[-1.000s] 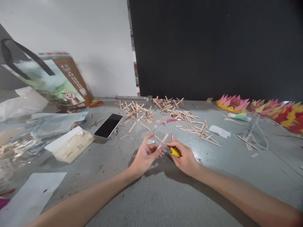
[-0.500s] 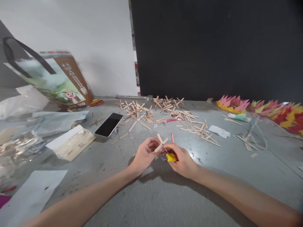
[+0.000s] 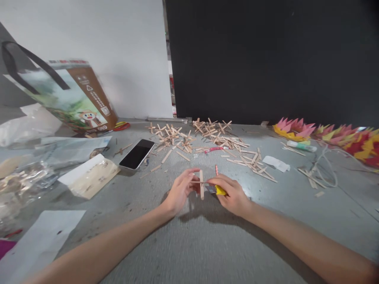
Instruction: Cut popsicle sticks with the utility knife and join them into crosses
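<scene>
Two small wooden sticks joined in a cross (image 3: pixel 201 189) are between my hands above the grey table. My left hand (image 3: pixel 181 192) has its fingers curled round the left end of the crosswise stick. My right hand (image 3: pixel 235 195) grips a yellow object (image 3: pixel 220 190) with a grey part, too small to make out, and its fingertips reach the cross's right end. A red-and-white patterned strip (image 3: pixel 216 169) sticks up behind the right hand. Further back lie loose sticks (image 3: pixel 253 161) and a pile of stick crosses (image 3: pixel 171 136).
A black phone (image 3: pixel 137 154), a cream packet (image 3: pixel 94 177) and a printed bag (image 3: pixel 79 96) are at left. At right lie white paper (image 3: pixel 276 163), a glue tube (image 3: pixel 301 146), a white cable (image 3: pixel 336 179) and folded-paper shapes (image 3: pixel 296 128).
The wooden cross has turned from a slanted X to one stick upright and one level. My hands have moved slightly apart, with the yellow object shifting right and up.
</scene>
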`<state>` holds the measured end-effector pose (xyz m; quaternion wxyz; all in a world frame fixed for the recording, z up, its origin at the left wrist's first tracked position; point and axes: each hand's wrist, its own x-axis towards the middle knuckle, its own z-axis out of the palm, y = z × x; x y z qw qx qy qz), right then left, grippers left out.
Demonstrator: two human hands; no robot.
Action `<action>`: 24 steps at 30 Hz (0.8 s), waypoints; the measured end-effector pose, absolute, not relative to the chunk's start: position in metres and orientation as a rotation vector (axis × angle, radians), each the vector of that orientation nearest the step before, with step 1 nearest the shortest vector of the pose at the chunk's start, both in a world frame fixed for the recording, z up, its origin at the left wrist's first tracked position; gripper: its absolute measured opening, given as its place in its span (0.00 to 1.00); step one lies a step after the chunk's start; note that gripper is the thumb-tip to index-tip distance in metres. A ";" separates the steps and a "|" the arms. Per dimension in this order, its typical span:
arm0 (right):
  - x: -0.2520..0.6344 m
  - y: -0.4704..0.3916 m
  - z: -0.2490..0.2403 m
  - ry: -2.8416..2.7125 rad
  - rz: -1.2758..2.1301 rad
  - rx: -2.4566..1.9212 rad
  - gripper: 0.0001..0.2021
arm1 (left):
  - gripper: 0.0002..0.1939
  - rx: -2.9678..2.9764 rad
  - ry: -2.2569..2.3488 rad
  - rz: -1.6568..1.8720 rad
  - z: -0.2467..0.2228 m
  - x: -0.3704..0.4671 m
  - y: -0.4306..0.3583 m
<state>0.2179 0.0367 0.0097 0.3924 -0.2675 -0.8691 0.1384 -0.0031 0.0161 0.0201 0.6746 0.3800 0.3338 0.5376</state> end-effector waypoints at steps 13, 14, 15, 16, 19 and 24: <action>0.219 0.040 0.006 -2.023 0.533 -0.760 0.11 | 0.28 1.218 0.872 1.076 0.026 -0.003 0.008; 0.219 0.041 0.004 -2.021 0.545 -0.770 0.11 | 0.28 1.225 0.878 1.074 0.025 -0.003 0.008; 0.220 0.041 0.003 -2.023 0.556 -0.769 0.11 | 0.28 1.230 0.882 1.074 0.024 -0.004 0.009; 0.220 0.041 0.002 -2.026 0.564 -0.762 0.12 | 0.28 1.236 0.883 1.072 0.023 -0.004 0.010; 0.220 0.041 0.003 -2.040 0.558 -0.719 0.13 | 0.29 1.252 0.883 1.059 0.023 -0.006 0.011; 0.219 0.042 0.006 -2.049 0.554 -0.707 0.11 | 0.27 1.291 0.876 1.027 0.025 -0.007 0.011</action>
